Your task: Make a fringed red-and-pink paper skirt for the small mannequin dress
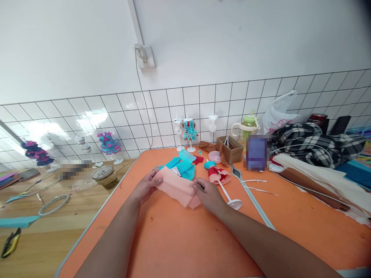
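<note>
A peach sheet of crepe paper is stretched between my two hands above the orange table. My left hand pinches its left end, thumb on top. At its right end, my right hand grips the sheet, with a small dark metal tool partly hidden in the fingers. Turquoise crepe paper lies just behind the sheet, with a white label on it. Beside my right hand, a small dress form in red, peach and turquoise paper lies tipped over, its white base toward me.
Miniature dress forms stand along the tiled wall. Near them are a brown box, a pink dish and a lidded green cup. Plaid cloth is heaped at right. A glass jar and a yellow-handled cutter lie left.
</note>
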Motion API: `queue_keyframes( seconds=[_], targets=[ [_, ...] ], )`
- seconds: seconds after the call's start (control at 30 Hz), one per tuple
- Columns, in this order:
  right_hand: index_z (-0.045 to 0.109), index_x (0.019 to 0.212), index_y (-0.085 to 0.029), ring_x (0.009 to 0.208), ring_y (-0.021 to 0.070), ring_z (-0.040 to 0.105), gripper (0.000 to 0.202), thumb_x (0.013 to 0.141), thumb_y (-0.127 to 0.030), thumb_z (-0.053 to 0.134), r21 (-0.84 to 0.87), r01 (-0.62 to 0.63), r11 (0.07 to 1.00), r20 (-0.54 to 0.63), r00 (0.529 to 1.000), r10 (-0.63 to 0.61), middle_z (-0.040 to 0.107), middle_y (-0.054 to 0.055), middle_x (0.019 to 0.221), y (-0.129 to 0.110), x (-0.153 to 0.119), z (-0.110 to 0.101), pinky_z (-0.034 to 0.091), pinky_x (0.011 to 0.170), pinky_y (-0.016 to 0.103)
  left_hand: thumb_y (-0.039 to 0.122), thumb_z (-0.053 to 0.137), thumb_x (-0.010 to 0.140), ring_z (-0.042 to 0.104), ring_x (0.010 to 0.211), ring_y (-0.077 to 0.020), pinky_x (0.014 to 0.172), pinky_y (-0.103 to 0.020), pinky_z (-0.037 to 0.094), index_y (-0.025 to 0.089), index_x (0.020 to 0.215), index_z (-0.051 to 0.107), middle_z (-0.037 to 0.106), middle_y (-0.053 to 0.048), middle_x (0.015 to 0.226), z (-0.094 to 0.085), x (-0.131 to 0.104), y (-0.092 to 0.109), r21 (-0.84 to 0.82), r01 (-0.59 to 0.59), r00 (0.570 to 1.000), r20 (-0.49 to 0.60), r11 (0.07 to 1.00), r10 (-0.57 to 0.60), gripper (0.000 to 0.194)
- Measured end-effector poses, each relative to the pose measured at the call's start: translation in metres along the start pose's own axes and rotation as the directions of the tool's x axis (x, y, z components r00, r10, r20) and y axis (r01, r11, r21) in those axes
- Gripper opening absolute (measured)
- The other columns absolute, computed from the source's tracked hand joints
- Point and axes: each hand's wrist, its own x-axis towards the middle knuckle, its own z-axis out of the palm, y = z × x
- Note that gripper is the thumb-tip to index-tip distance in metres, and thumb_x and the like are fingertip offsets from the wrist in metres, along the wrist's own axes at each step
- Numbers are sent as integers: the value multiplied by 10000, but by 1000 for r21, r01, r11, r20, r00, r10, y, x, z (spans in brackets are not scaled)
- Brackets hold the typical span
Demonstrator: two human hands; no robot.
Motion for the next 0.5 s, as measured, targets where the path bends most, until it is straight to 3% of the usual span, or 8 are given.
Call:
queue_keyframes(
  seconds=[0.1, 0.23, 0.3, 0.4, 0.5],
  targets=[
    [591, 777, -202, 630, 153, 487, 229, 876, -331, 430, -11, -5, 1000, -10, 1000, 5, 559, -17, 664, 1, 1, -1, 300, 563, 243, 225, 747, 674, 615, 1049, -264, 860, -339, 479, 214, 1205, 625, 676, -87, 1157, 2, -3, 1, 21, 74, 990, 118, 997, -76, 545],
    [563, 730, -207, 579, 142, 451, 240, 877, -343, 430, -63, -22, 998, -35, 999, 20, 520, -27, 608, -1, 1, -4, 265, 534, 247, 190, 766, 611, 611, 1073, -293, 940, -402, 453, 182, 1121, 674, 704, -98, 1100, 8, -10, 2, 141, 192, 918, 325, 971, -229, 518],
    [567, 731, -207, 585, 142, 464, 230, 868, -344, 443, -53, -23, 998, -34, 999, 21, 542, -24, 626, -2, 1, -4, 275, 533, 246, 244, 781, 634, 632, 1016, -280, 934, -408, 455, 174, 1065, 694, 718, -99, 1049, 10, -11, 2, 177, 199, 921, 302, 964, -246, 444],
    [589, 777, -204, 667, 156, 539, 174, 830, -344, 499, 61, -27, 998, -29, 999, 29, 616, -7, 727, 1, 2, -1, 351, 579, 241, 352, 785, 662, 648, 933, -270, 867, -398, 480, 167, 986, 706, 725, -100, 986, 13, -10, 2, 197, 210, 959, 147, 958, -241, 381],
    [600, 830, -198, 774, 181, 584, 146, 782, -327, 551, 206, -81, 975, -46, 995, 93, 649, 12, 823, 6, 4, 4, 411, 648, 254, 457, 753, 692, 626, 993, -280, 856, -381, 478, 166, 997, 697, 707, -105, 1024, 25, -10, 4, 199, 144, 988, 32, 969, -153, 425]
  ],
)
